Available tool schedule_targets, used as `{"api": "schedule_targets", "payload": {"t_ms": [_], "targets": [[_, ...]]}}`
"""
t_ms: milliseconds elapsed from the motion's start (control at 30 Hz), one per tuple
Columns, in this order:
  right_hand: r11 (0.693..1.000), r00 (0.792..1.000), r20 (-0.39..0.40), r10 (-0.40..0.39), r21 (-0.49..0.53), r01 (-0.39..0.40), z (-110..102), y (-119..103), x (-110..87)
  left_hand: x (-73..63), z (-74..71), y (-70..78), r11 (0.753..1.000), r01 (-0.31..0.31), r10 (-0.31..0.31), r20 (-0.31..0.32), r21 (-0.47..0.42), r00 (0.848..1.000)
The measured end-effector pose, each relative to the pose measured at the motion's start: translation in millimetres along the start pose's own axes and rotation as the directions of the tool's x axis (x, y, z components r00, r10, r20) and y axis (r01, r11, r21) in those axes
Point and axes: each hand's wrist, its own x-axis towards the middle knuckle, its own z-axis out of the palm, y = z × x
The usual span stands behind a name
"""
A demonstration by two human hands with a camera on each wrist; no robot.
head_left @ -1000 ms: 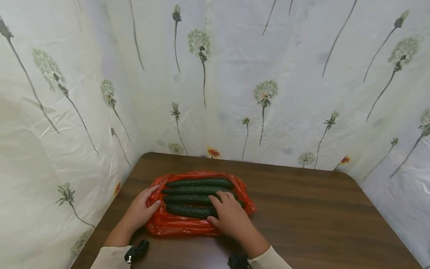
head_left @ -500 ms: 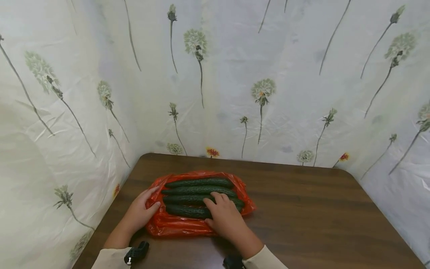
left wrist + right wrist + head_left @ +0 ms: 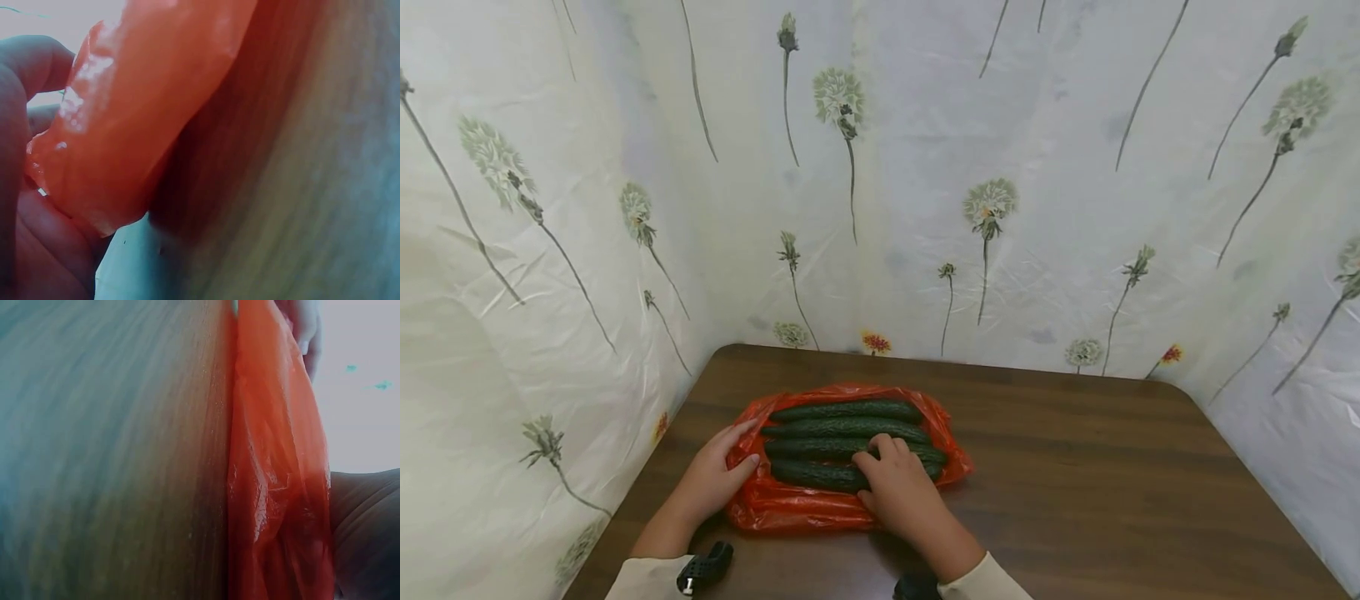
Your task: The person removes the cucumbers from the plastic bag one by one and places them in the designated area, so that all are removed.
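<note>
Several dark green cucumbers (image 3: 820,475) lie side by side in an opened red plastic bag (image 3: 812,512) on the brown table. My left hand (image 3: 707,479) holds the left end of the bag, thumb toward the near side; in the left wrist view the red film (image 3: 137,125) sits between thumb and palm. My right hand (image 3: 902,487) reaches over the bag's right half. Its bent fingers and thumb grip the nearest cucumber, whose right part they partly cover. In the right wrist view the bag's side (image 3: 275,462) hides the cucumbers.
The wooden tabletop (image 3: 1075,483) stretches out to the right of the bag. A pale curtain (image 3: 910,167) printed with dandelions hangs behind the table and along both sides. Black wrist cameras (image 3: 706,568) are strapped near the cream sleeves.
My right hand has shifted a little to the left along the cucumbers, and its fingers have bent more around the nearest one. My left hand stays at the bag's left end.
</note>
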Motion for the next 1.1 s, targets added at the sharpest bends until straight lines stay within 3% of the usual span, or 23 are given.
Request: {"api": "schedule_targets", "payload": {"t_ms": [867, 1100], "targets": [[0.998, 0.999, 0.017, -0.032, -0.061, 0.033, -0.8, -2.6, -0.3, 2.0, -2.4, -0.5, 0.998, -0.059, 0.060, -0.059, 0.020, 0.997], [0.999, 1.000, 0.007, -0.026, -0.038, 0.026, -0.2, -3.5, -1.4, 2.5, -3.0, -0.3, 0.999, -0.048, 0.049, -0.051, 0.020, 0.997]]}}
